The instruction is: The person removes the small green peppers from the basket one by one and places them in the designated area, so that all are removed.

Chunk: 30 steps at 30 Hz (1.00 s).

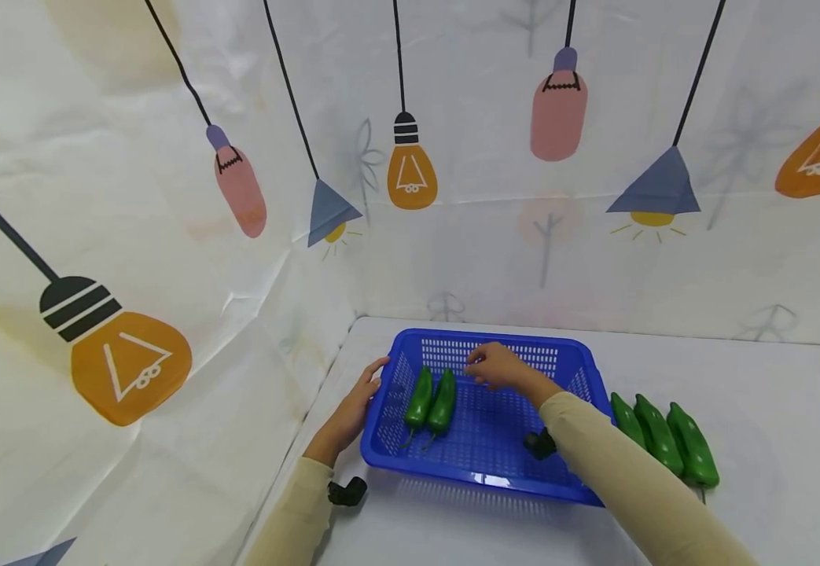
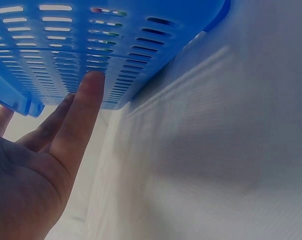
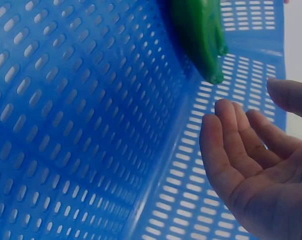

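A blue perforated plastic basket (image 1: 494, 472) stands on the white table. Two green peppers (image 1: 442, 402) lie side by side in its left part, stems toward the person. My left hand (image 1: 353, 409) is at the basket's left side; in the left wrist view its fingers (image 2: 83, 117) reach up along the slotted wall. Over the back of the basket hovers my right hand (image 1: 500, 368), its fingers loosely bent and nothing between them. The right wrist view has this hand (image 3: 265, 170) just apart from the tip of a green pepper (image 3: 198, 40).
Right of the basket, three more green peppers (image 1: 693, 448) lie in a row on the white tabletop (image 1: 770, 424). White sheets printed with hanging lamps (image 1: 413, 177) rise behind and to the left of the table. A small dark device (image 1: 347, 492) sits at the left wrist.
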Each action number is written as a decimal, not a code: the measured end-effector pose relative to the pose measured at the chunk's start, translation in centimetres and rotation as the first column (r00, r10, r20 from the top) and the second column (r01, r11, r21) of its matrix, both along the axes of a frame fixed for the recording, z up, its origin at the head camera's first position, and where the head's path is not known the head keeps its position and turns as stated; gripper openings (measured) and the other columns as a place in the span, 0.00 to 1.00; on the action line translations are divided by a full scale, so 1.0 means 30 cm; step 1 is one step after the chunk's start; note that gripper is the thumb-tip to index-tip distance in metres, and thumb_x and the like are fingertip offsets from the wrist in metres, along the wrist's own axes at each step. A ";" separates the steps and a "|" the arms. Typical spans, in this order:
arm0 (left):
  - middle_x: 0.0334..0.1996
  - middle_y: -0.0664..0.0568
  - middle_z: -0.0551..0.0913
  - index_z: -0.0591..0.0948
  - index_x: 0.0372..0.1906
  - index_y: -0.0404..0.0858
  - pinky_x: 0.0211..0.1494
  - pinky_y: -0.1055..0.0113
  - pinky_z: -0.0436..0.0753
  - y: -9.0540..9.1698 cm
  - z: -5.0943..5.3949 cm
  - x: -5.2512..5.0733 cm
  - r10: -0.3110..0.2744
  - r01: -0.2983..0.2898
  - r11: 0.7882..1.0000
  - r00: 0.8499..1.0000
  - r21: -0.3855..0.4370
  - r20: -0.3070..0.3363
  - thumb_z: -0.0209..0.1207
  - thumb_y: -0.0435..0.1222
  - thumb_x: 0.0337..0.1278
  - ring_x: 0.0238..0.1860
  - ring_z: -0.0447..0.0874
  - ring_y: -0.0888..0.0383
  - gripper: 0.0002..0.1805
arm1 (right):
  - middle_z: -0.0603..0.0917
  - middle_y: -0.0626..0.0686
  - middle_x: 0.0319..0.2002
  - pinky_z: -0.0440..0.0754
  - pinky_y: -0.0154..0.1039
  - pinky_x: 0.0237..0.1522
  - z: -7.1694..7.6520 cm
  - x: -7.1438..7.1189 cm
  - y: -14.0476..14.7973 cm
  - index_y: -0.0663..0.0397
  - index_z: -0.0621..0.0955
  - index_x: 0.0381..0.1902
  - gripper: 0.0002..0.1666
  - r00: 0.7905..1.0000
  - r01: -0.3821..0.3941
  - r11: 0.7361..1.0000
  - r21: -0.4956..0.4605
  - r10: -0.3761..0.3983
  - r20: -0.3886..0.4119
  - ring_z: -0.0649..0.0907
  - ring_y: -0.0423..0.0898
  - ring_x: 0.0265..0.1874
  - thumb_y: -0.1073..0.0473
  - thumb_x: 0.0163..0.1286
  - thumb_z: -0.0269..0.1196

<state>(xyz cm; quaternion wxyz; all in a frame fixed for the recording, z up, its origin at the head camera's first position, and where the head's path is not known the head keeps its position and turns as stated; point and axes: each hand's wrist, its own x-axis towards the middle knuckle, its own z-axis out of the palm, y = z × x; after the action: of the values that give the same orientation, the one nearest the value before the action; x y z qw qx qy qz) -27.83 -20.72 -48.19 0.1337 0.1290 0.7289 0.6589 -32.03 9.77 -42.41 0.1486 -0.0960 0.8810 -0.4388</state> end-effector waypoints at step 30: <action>0.75 0.38 0.58 0.52 0.80 0.51 0.58 0.56 0.77 -0.004 0.016 0.011 -0.017 0.017 1.000 1.000 0.007 0.006 0.32 0.44 0.83 0.61 0.73 0.42 0.27 | 0.82 0.59 0.36 0.86 0.47 0.38 -0.093 -0.021 -0.124 0.72 0.77 0.53 0.19 0.971 0.126 0.992 -0.028 -0.118 0.206 0.85 0.52 0.36 0.63 0.70 0.64</action>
<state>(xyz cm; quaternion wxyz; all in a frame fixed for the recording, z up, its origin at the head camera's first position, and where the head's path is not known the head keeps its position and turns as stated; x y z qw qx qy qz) -27.50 -20.85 -47.70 0.1411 0.1334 0.7250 0.6608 -32.67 6.04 -45.21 0.2089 0.0007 0.8561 -0.4727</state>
